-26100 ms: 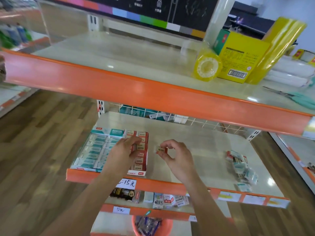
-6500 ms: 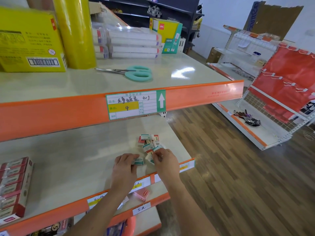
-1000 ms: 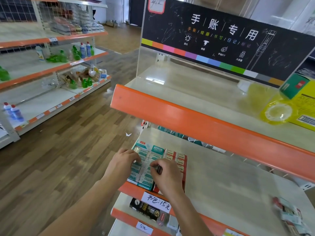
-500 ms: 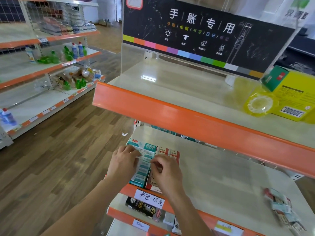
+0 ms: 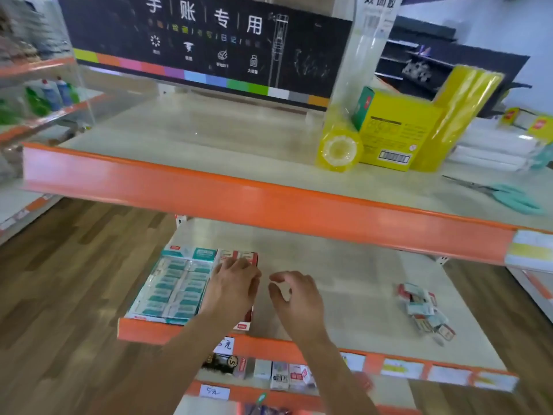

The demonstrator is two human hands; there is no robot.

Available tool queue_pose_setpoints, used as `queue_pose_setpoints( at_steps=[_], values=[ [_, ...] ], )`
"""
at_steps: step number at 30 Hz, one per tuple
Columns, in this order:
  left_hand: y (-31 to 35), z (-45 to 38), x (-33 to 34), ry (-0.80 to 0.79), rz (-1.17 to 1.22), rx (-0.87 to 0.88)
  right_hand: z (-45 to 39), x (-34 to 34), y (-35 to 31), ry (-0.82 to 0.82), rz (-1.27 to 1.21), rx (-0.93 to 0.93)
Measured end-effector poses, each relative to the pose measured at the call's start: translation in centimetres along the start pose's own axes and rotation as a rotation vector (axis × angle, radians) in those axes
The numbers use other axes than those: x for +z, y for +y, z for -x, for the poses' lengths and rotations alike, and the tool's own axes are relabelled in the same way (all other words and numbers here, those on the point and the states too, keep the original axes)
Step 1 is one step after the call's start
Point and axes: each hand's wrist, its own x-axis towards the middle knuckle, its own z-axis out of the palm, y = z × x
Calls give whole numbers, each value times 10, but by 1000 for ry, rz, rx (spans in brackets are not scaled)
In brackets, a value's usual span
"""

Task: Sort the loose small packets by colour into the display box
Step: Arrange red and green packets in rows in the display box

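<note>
**Hands at the display box, loose packets off to the side**

From the head camera: the display box [image 5: 179, 283] sits at the left front of the middle shelf [image 5: 344, 265], teal packets filling its left rows and red ones its right column. The left hand [image 5: 232, 287] lies flat on the red column, fingers relaxed, gripping nothing. The right hand [image 5: 296, 298] hovers just right of the box, fingers loosely curled and empty. The pile of loose small packets [image 5: 425, 313] lies well to the right of the box. On the shelf above the box stands a yellow carton [image 5: 395, 136].
</note>
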Motion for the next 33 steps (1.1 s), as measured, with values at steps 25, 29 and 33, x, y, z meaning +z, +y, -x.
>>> queue_pose_setpoints(
  at_steps=[25,29,33],
  values=[
    [167,-21,97,-183,95,259,48,-116,134,202,54,256],
    [187,-19,114,-249,95,296,56,-130,151,202,60,317],
    [204,-17,129,-303,124,333,63,-144,166,214,61,384]
  ],
)
